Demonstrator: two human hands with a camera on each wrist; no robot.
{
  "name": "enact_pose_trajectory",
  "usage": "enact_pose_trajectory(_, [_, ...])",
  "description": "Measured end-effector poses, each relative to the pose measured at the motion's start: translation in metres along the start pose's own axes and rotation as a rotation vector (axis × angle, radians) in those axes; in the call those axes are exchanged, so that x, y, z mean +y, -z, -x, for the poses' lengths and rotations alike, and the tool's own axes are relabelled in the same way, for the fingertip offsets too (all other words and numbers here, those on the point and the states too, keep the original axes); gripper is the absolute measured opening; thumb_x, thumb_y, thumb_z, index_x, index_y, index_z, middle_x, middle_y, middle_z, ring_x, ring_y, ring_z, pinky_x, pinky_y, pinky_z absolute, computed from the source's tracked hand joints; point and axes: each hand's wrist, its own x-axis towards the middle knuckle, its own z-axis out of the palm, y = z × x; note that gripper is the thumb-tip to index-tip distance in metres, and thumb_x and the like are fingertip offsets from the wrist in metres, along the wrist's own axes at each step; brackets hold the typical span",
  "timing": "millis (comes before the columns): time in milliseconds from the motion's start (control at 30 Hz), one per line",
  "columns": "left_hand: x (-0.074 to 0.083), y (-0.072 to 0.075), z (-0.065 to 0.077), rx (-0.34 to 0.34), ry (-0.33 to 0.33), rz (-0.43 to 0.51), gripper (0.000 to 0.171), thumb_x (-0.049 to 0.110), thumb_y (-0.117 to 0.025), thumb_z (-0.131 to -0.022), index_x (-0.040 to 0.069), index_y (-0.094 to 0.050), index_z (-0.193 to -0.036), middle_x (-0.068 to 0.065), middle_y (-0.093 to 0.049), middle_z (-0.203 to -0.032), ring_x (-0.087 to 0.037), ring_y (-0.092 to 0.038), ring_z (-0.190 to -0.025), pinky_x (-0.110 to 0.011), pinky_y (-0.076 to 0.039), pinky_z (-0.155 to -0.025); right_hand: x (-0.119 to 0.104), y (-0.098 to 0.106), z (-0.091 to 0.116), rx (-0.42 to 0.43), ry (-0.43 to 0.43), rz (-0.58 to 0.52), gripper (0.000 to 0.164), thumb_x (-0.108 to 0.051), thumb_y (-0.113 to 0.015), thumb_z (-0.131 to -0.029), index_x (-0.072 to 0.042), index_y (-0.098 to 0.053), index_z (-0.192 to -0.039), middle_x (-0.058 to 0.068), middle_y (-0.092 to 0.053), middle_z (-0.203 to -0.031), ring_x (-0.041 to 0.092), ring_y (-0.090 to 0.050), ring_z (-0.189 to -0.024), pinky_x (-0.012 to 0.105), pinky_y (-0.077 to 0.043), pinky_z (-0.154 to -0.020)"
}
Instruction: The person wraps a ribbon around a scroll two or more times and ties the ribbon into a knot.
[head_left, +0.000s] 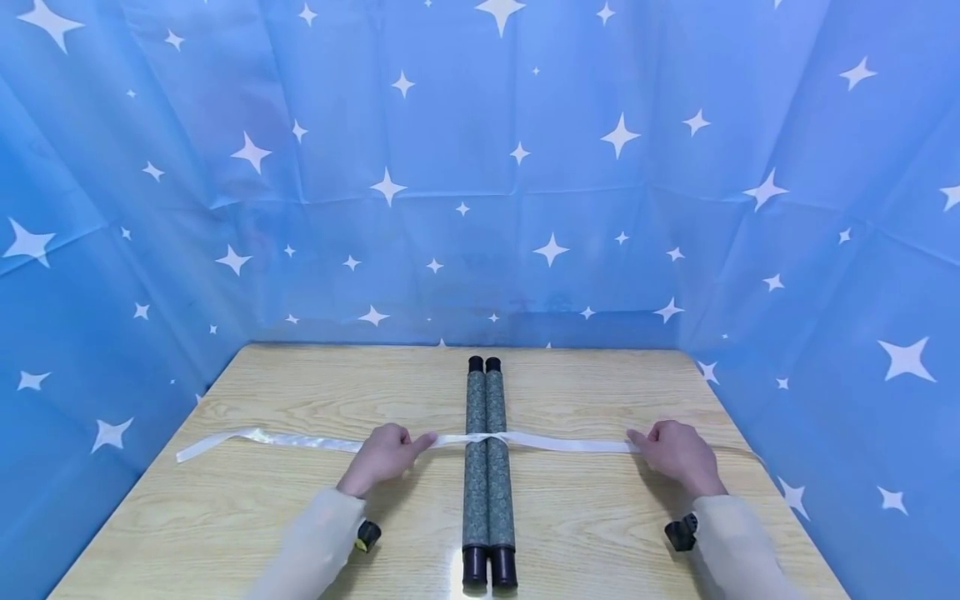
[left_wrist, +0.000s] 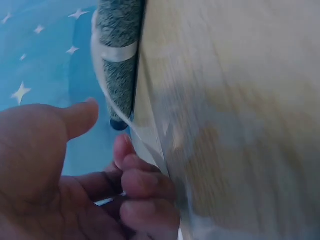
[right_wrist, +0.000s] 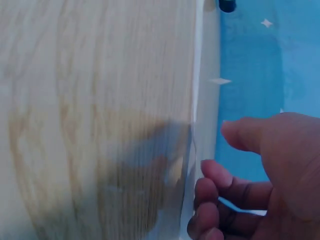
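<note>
A scroll (head_left: 476, 492) lies lengthwise on the table as two touching grey-green patterned rolls with black ends. Across its middle goes a white ribbon (head_left: 577, 445), which also bands the scroll (left_wrist: 119, 75) in the left wrist view. The ribbon overlaps itself on top; whether it is knotted I cannot tell. My left hand (head_left: 386, 457) is over the ribbon's left stretch, its thumb apart from the loosely bent fingers (left_wrist: 142, 184). On the other side, my right hand (head_left: 678, 454) is at the ribbon's right stretch, thumb and fingers (right_wrist: 206, 190) also apart. Neither hand visibly pinches the ribbon.
The light wooden table (head_left: 300, 533) carries the ribbon's left tail (head_left: 213, 442), spread toward the left edge. Past the right hand, a thin strip reaches the right edge. Blue curtains (head_left: 450, 250) with white stars enclose the back and sides.
</note>
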Motion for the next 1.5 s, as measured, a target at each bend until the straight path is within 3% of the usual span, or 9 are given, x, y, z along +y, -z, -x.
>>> enact_pose_trajectory(200, [0.008,-0.013,-0.012,0.030,0.068,-0.207,0.062,0.061,-0.060,-0.090,0.020,-0.031,-0.052,0.009,-0.023,-0.048,-0.008,-0.021,-0.043,-0.024,-0.023,-0.039,-0.004,-0.004,0.002,-0.045,-0.082,0.053,0.057,-0.059,-0.051,-0.094,-0.015,-0.046,-0.057,-0.004,-0.035,-0.053,0.015,-0.036,-0.048,0.030,-0.030,-0.044])
enact_pose_trajectory(433, [0.010,-0.020,-0.017,0.059,0.069,-0.332,0.057,0.058,-0.072,-0.080,0.017,-0.040,-0.057,0.004,-0.031,-0.053,-0.011,-0.029,-0.046,-0.026,-0.026,-0.040,-0.003,-0.003,0.004,-0.072,-0.206,0.115,0.063,-0.068,-0.049,-0.090,-0.010,-0.051,-0.064,0.002,-0.037,-0.057,0.017,-0.038,-0.050,0.032,-0.032,-0.046])
enact_pose_trajectory(667, [0.014,-0.023,-0.016,0.032,0.002,-0.352,0.048,0.045,-0.071,-0.087,0.015,-0.048,-0.057,0.004,-0.037,-0.053,-0.011,-0.034,-0.046,-0.024,-0.028,-0.041,-0.003,-0.003,0.003,-0.082,-0.144,0.064,0.054,-0.053,-0.051,-0.097,-0.012,-0.047,-0.062,0.000,-0.034,-0.056,0.016,-0.037,-0.050,0.029,-0.030,-0.046])
enact_pose_trajectory(933, [0.011,-0.016,-0.013,-0.034,-0.123,-0.204,0.043,0.027,-0.066,-0.094,0.014,-0.050,-0.057,0.007,-0.036,-0.052,-0.008,-0.032,-0.045,-0.021,-0.026,-0.041,-0.001,-0.007,0.004,-0.024,-0.040,-0.033,0.044,-0.033,-0.052,-0.099,-0.014,-0.048,-0.060,-0.002,-0.038,-0.052,0.015,-0.034,-0.047,0.028,-0.029,-0.047])
enact_pose_trajectory(1033, [0.009,-0.009,-0.014,-0.116,-0.183,-0.115,0.036,0.021,-0.060,-0.098,0.010,-0.061,-0.064,0.007,-0.038,-0.053,-0.007,-0.031,-0.045,-0.020,-0.027,-0.042,0.000,-0.008,0.003,0.019,-0.016,-0.072,0.042,-0.029,-0.051,-0.099,-0.013,-0.046,-0.061,-0.002,-0.037,-0.051,0.015,-0.032,-0.046,0.028,-0.028,-0.047])
enact_pose_trajectory(1167, [0.012,0.004,-0.017,-0.276,-0.226,0.012,0.033,0.015,-0.051,-0.104,-0.001,-0.069,-0.081,0.005,-0.042,-0.054,-0.008,-0.032,-0.045,-0.022,-0.030,-0.044,-0.001,-0.010,-0.001,0.057,-0.016,-0.127,0.035,-0.027,-0.049,-0.099,-0.012,-0.051,-0.068,-0.001,-0.043,-0.053,0.016,-0.038,-0.048,0.029,-0.031,-0.048])
enact_pose_trajectory(1300, [0.016,0.017,-0.023,-0.408,-0.282,0.100,0.034,0.012,-0.044,-0.107,-0.007,-0.068,-0.094,0.001,-0.046,-0.056,-0.008,-0.031,-0.043,-0.022,-0.030,-0.043,-0.008,-0.007,-0.004,0.089,-0.008,-0.187,0.028,-0.024,-0.049,-0.100,-0.007,-0.059,-0.080,0.002,-0.052,-0.059,0.018,-0.046,-0.052,0.031,-0.036,-0.050])
enact_pose_trajectory(1500, [0.029,0.029,-0.026,-0.512,-0.310,0.271,0.038,0.015,-0.038,-0.109,-0.016,-0.059,-0.103,-0.005,-0.047,-0.064,-0.011,-0.032,-0.046,-0.025,-0.028,-0.044,-0.018,0.000,-0.008,0.172,0.067,-0.252,0.024,-0.021,-0.051,-0.099,-0.002,-0.066,-0.099,0.006,-0.062,-0.077,0.018,-0.052,-0.063,0.032,-0.043,-0.059])
